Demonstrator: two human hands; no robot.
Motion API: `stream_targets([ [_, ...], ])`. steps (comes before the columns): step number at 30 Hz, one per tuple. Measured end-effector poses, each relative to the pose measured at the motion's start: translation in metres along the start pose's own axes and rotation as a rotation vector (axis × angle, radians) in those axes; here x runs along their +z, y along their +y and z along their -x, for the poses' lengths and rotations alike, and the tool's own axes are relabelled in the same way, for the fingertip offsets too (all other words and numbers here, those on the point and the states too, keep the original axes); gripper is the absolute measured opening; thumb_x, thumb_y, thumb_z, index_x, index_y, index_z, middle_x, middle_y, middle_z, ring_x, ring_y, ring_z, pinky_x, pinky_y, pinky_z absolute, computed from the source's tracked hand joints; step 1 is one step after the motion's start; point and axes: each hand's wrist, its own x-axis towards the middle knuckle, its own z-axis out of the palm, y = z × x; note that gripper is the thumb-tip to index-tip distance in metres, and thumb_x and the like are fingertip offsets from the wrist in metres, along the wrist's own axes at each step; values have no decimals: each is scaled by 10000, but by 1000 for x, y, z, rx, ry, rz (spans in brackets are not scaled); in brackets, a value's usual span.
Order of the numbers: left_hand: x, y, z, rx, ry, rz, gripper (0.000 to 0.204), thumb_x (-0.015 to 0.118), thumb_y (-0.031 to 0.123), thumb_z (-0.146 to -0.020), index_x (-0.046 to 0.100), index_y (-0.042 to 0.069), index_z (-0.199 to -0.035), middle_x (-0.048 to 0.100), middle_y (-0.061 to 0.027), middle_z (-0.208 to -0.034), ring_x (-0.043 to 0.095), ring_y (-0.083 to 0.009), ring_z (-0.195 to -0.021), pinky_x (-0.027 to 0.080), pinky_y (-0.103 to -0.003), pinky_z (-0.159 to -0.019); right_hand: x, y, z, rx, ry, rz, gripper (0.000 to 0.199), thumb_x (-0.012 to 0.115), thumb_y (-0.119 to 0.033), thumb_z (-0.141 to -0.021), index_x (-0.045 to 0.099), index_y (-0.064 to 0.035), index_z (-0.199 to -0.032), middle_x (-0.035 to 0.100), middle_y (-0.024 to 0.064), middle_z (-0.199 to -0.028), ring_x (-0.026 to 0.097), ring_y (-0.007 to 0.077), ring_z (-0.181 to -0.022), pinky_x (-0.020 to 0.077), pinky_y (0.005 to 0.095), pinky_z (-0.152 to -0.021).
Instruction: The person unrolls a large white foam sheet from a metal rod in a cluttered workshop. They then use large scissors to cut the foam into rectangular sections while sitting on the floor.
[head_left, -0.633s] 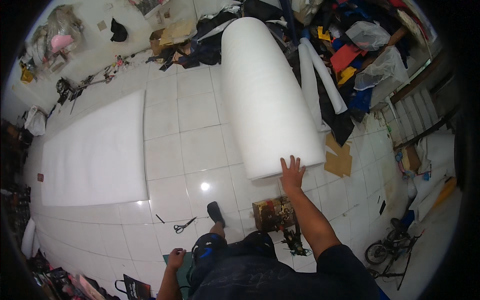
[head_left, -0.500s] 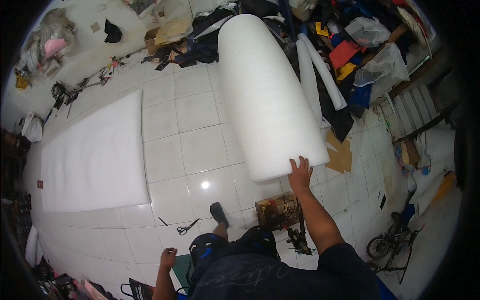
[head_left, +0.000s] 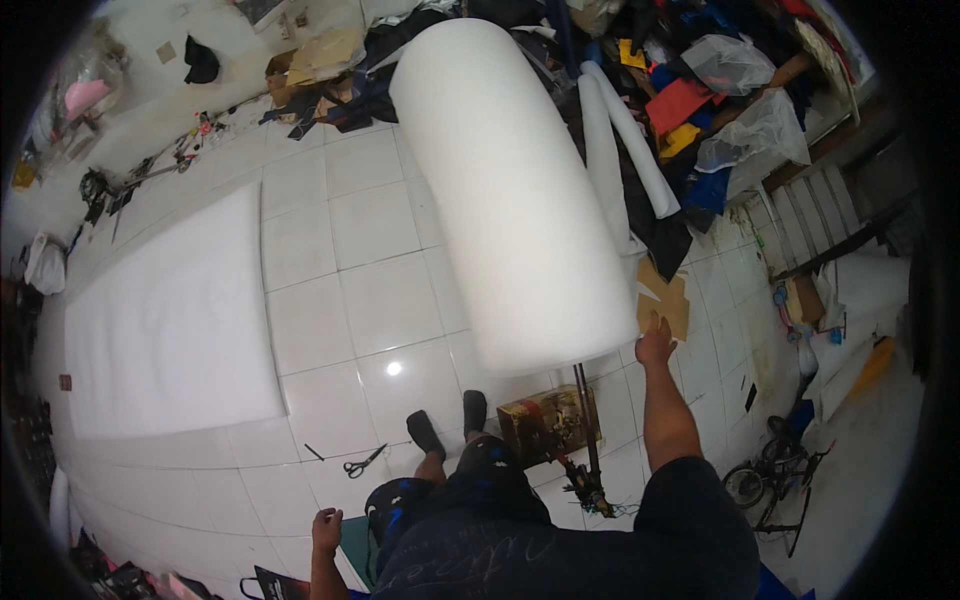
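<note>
A big white roll of foam sheet (head_left: 515, 210) lies slantwise on the floor, its near end facing me. At the right corner of that end is my right hand (head_left: 656, 342), fingers stretched out and thumb side against or very near the foam; contact is hard to tell. My left hand (head_left: 326, 530) hangs low at my left side with its fingers curled in, and nothing shows in it. Scissors (head_left: 365, 461) and a thin dark stick (head_left: 314, 452) rest on the tiles ahead of it. A flat white foam sheet (head_left: 175, 320) is spread at the left.
Beneath the roll's near end stands a worn box (head_left: 548, 425) beside a metal pole (head_left: 587, 420) with tangled wires. Brown cardboard (head_left: 662, 300) lies right of the roll. Heaped fabric and plastic bags (head_left: 755, 130) fill the far right. A small bicycle (head_left: 775, 480) is at the right.
My right hand has moved from the top of the roll's near end to its right corner. The near end looks rounder and fuller. My second foot has come into view.
</note>
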Motion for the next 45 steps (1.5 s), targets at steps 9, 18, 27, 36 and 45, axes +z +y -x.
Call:
stream_targets([
  [9,92,141,-26,227,-186,27,365,655,253,-898,609,-47,-1100,668,-101,-881,618,-159,-776,500,-301,-691,-47,-99,110,-644,62,-377,815,783,-437,-723,450,-95,-1383,330,209,-1477,285,389,-1385,210,547,-1122],
  [18,290,370,-59,521,-358,-164,587,634,460,-867,603,-47,-1161,658,-268,-1065,651,-351,-994,501,-416,-872,-21,-89,81,-631,-41,-158,868,779,-482,-705,402,-171,-1423,274,182,-1497,230,396,-1404,167,621,-1106],
  [27,355,349,-35,246,-327,201,728,666,421,-856,412,-46,-1354,583,-268,-1180,596,-338,-1046,469,-408,-904,-13,45,-49,-513,-372,-188,852,750,-309,-721,348,-141,-1453,270,217,-1520,299,394,-1383,264,501,-1120],
  [36,386,409,6,86,-466,407,879,586,555,-878,260,1,-1477,470,-254,-1262,522,-300,-1074,497,-406,-856,-54,-39,26,-619,-278,-324,886,772,-471,-704,399,-125,-1429,254,280,-1503,253,439,-1392,247,513,-1128],
  [45,391,405,2,-135,-710,741,1025,478,737,-837,106,76,-1526,90,-146,-1592,163,-376,-1431,247,-603,-1076,-50,-77,50,-844,-154,-178,955,735,-552,-721,298,-203,-1495,264,219,-1500,198,432,-1406,127,654,-1109],
])
